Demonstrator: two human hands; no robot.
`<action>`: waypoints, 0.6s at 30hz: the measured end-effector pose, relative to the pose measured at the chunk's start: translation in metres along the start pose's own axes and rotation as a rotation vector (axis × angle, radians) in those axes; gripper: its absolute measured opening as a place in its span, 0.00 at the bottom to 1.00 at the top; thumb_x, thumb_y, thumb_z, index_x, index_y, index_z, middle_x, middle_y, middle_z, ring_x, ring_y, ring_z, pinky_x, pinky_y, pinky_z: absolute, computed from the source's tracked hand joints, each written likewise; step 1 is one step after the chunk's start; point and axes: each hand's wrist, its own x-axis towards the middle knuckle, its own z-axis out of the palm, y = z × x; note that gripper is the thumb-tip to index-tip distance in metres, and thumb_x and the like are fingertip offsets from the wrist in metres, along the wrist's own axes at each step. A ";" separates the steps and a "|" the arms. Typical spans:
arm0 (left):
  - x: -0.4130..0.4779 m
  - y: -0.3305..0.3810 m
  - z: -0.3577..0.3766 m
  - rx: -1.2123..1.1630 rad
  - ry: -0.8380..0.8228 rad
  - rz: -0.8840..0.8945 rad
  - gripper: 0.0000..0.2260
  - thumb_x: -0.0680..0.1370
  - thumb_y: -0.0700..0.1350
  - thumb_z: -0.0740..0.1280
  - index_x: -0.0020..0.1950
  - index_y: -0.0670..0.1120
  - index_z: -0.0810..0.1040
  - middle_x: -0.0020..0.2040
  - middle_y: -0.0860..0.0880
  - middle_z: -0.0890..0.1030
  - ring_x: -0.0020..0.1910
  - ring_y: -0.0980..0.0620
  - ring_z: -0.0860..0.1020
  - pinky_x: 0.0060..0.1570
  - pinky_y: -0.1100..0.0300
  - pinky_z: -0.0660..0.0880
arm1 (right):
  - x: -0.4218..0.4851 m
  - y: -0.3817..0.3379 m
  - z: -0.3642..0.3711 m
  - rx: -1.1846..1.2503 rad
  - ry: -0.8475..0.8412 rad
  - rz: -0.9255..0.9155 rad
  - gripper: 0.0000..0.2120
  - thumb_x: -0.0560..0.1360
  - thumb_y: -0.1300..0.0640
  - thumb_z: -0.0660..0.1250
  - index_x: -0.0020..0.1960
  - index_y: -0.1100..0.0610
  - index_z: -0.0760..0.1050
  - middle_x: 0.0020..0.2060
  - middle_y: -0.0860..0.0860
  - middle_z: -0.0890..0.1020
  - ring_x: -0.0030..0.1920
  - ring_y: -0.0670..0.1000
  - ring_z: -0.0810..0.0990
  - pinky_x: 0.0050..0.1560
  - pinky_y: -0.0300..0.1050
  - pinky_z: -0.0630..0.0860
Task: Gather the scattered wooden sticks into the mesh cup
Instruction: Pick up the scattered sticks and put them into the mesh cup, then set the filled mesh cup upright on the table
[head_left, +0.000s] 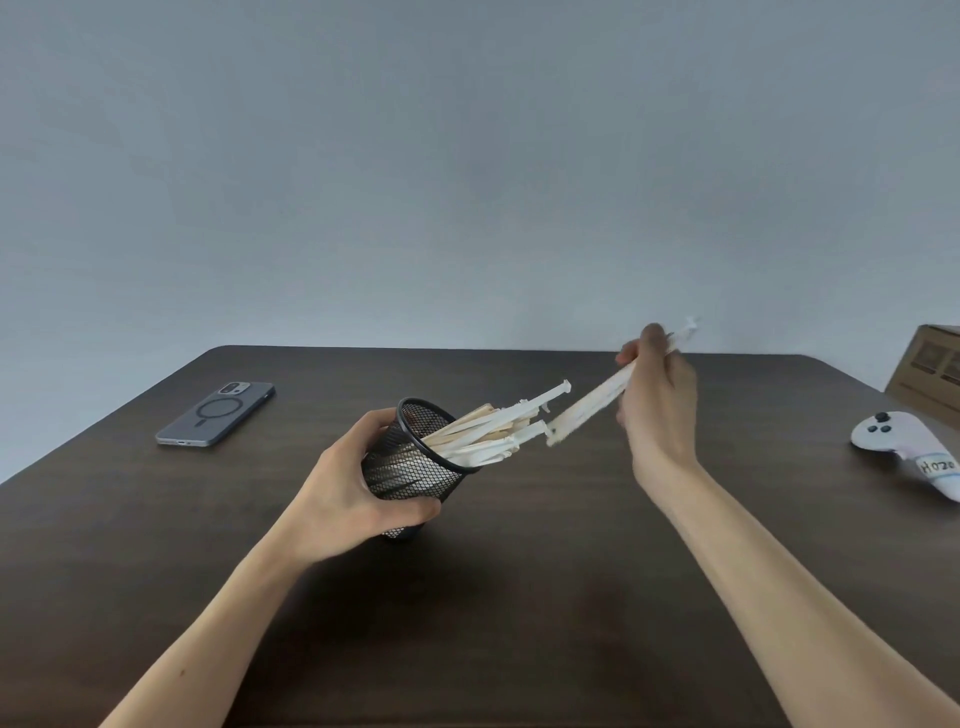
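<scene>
Left hand (358, 488) wraps around a black mesh cup (415, 467), fingers and thumb closed on its wall, tipping it so the open mouth faces right and slightly up. The tilt seems meant to present a wide, easy opening to the other hand. Pale wooden sticks in the cup (488, 434) fan out past its rim toward the right. Right hand (657, 395), just right of the cup and higher, pinches a small bundle of sticks (592, 402) between fingertips and thumb; the bundle slants down and left, its lower end just beside the sticks already poking from the cup, not yet inside. The cup's base hovers close above a dark wooden table (519, 623), or rests on one edge; I cannot tell which. No loose sticks show on the table, so this looks like the last load. Well left of the cup lies a phone (215, 414); far right of it sit a white game controller (906, 447) and a cardboard box (930, 371).
</scene>
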 end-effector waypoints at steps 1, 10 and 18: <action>0.000 0.000 0.000 0.001 -0.001 -0.002 0.37 0.57 0.53 0.82 0.66 0.55 0.80 0.58 0.56 0.88 0.59 0.55 0.87 0.65 0.51 0.81 | 0.004 -0.005 -0.001 0.076 0.054 0.002 0.22 0.80 0.41 0.55 0.32 0.48 0.73 0.28 0.46 0.69 0.29 0.50 0.67 0.35 0.45 0.63; 0.001 0.000 0.004 -0.017 -0.026 0.011 0.38 0.58 0.53 0.82 0.67 0.56 0.79 0.59 0.55 0.88 0.60 0.53 0.87 0.64 0.52 0.81 | -0.030 -0.029 0.023 -0.113 -0.314 -0.115 0.19 0.81 0.44 0.62 0.40 0.54 0.83 0.27 0.46 0.78 0.27 0.39 0.75 0.31 0.31 0.69; -0.001 -0.002 0.013 -0.096 -0.058 -0.021 0.39 0.59 0.53 0.84 0.68 0.49 0.77 0.61 0.58 0.88 0.59 0.60 0.86 0.61 0.64 0.80 | -0.028 -0.034 0.016 -0.135 -0.477 0.018 0.23 0.82 0.39 0.52 0.65 0.48 0.79 0.55 0.39 0.80 0.54 0.34 0.75 0.52 0.38 0.68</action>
